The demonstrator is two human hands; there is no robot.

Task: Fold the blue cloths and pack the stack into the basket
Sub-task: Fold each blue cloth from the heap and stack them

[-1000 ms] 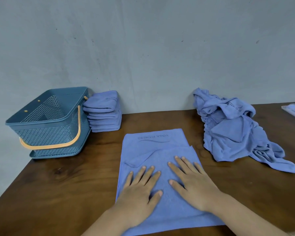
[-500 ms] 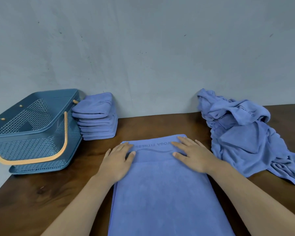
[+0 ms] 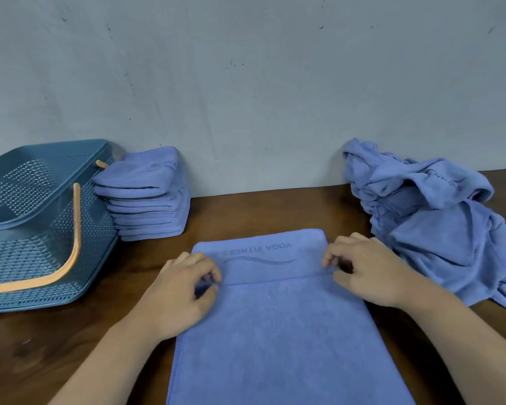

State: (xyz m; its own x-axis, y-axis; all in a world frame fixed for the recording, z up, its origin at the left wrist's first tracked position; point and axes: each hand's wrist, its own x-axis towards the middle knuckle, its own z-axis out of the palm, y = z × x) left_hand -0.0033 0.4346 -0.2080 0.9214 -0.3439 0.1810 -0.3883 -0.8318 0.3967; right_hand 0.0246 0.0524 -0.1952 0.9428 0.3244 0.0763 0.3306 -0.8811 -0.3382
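Left hand (image 3: 181,290) curled, pinching the left edge of the spread cloth (image 3: 275,331) at the line where its top layer ended. Right hand (image 3: 368,273) curled likewise on the right edge. Cloth lay flat on the brown table (image 3: 246,211), long axis running from the person toward the wall, printed end farthest off, lettering upside down. Beyond its far-left corner: stack of folded cloths (image 3: 149,197), basket (image 3: 41,229) just past that. Right of it: heap of unfolded cloths (image 3: 435,223).
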